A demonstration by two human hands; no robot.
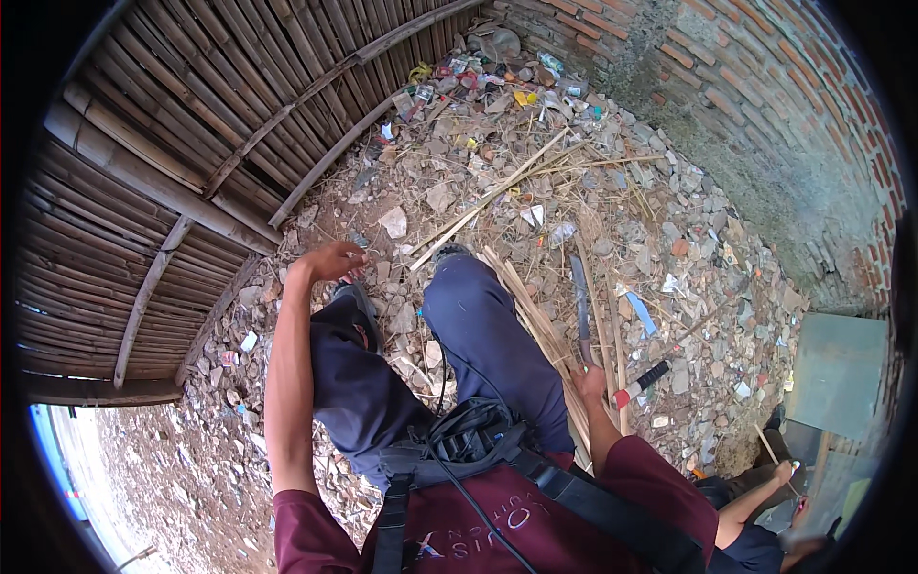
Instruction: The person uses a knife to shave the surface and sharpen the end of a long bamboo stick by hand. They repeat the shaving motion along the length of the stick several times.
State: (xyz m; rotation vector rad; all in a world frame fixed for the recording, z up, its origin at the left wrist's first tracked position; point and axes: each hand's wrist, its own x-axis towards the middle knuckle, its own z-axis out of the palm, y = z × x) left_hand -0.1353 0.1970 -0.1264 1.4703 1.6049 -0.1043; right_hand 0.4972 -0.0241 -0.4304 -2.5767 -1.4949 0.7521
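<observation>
My right hand (591, 385) is closed round the lower end of a machete (580, 292), whose dark blade points away from me over the rubble. Beside that hand lies a bundle of split bamboo strips (535, 320), running along my right leg. A black and red handle (641, 385) lies just right of the hand; what tool it belongs to, I cannot tell. My left hand (333, 260) hangs in the air above my left foot, fingers stretched out and holding nothing.
A bamboo wall (316, 57) stands at the left and a brick wall (746, 105) at the right. Stones and litter cover the ground (449, 172). Long bamboo strips (497, 196) lie ahead. At the lower right, another person's hand (784, 471) holds a thin stick near a grey panel (838, 373).
</observation>
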